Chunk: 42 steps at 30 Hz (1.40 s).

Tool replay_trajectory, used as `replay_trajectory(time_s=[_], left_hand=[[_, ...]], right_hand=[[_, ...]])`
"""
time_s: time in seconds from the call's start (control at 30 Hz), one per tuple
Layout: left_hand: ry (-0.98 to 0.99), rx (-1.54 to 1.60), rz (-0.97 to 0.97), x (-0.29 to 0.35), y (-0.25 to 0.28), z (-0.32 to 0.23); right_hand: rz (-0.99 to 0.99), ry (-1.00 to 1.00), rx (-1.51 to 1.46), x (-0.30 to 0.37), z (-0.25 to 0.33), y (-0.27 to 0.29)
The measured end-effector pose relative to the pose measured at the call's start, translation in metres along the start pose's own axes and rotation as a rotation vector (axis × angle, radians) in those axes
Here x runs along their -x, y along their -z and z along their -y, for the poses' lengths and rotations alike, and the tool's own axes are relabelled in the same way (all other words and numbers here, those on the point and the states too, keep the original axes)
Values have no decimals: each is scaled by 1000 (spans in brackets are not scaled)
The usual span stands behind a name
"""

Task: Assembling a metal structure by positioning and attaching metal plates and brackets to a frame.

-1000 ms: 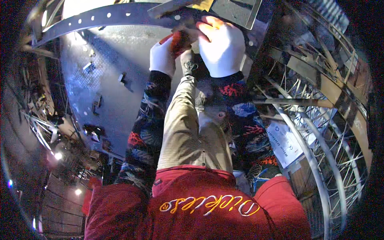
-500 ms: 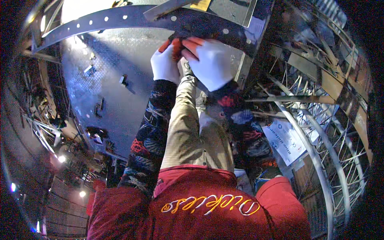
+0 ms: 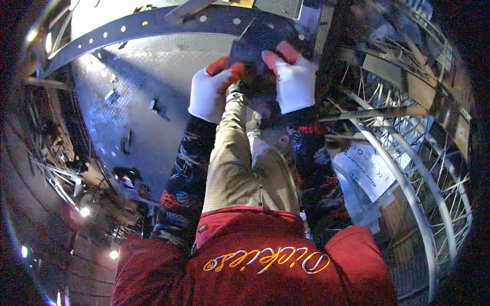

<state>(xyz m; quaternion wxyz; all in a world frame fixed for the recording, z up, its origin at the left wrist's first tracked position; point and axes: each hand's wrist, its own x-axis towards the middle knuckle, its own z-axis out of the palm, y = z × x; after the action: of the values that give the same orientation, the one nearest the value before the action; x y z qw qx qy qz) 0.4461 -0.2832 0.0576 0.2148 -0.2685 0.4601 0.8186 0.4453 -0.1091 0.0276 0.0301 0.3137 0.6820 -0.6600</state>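
Observation:
Both my hands wear white gloves with orange-red fingers. My left hand is closed at the left edge of a dark, flat, roughly square piece, its fingers bent over it. On the piece's right side my right hand has its thumb and fingers bent in, gripping that edge. The piece is dark and blurred, so its exact kind does not show. Just beyond it, a long dark steel beam with a row of round holes crosses from left to right.
I stand on a metal floor with small blocks scattered to the left. White tubular trusses, cardboard and a white printed sheet are on the right. A metal bar lies across the beam.
My hands were close together at the beam; now they are apart, the right one shifted right. The dark flat piece shows between them. My view has shifted slightly.

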Motion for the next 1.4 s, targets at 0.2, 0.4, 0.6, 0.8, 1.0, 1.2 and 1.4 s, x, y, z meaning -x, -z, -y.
replay_trajectory(time_s=[0.2,0.4,0.6,0.8,1.0,1.2,1.4], left_hand=[[91,-190,127,5,-8,-11],[-48,-378,-42,11,-22,-17],[-246,-532,49,-1,-9,-36],[316,209,337,0,3,-19],[489,123,285,18,-16,-11],[510,437,563,19,-13,-1],[-42,-28,-23,1,-25,2]], right_hand=[[264,-9,140,-7,28,24],[386,-28,65,8,27,22],[669,-10,498,7,72,33],[655,371,216,6,68,33],[575,346,84,2,60,35],[566,387,-115,6,62,20],[338,-133,-25,-16,31,44]])
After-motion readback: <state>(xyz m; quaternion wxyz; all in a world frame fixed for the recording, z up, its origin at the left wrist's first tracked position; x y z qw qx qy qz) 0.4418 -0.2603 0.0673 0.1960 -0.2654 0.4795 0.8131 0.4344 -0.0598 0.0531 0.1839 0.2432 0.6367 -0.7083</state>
